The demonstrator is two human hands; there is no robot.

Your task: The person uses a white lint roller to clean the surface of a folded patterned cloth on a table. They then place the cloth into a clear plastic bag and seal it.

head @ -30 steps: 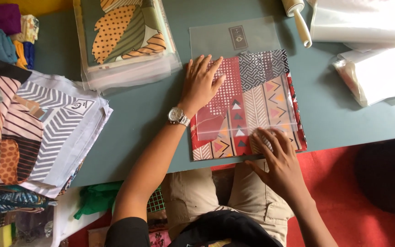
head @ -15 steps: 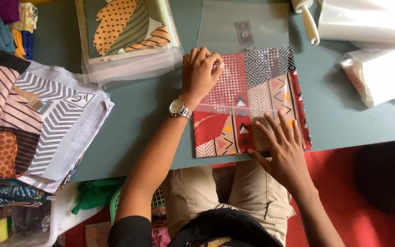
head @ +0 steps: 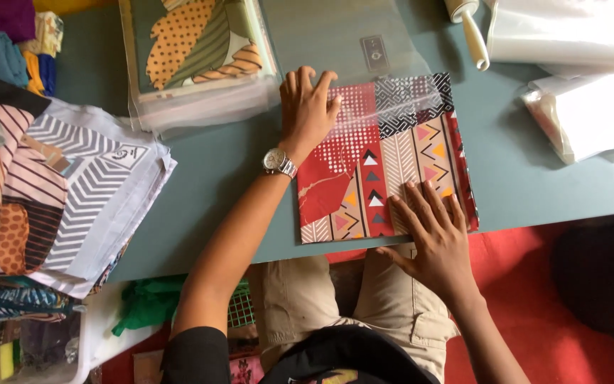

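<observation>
A folded red fabric [head: 364, 171] with white dots and black, orange and pink triangle patterns lies on the grey-blue table [head: 214, 171]. Its far end sits inside the mouth of a clear plastic bag [head: 342, 43]. My left hand [head: 308, 107], with a wristwatch, grips the left edge of the bag's opening over the fabric's far left corner. Flat on the fabric's near right part rests my right hand [head: 431, 227], fingers spread.
A bagged green and orange patterned fabric [head: 200, 50] lies at the far left. A stack of folded patterned fabrics [head: 51, 185] fills the left side. More clear bags [head: 577, 43] and a white tool handle [head: 474, 35] sit at the far right. A red floor mat [head: 534, 299] lies below.
The red fabric has slid further away from me into the clear bag. My left hand stayed at the bag's mouth and my right hand pushed forward on the fabric.
</observation>
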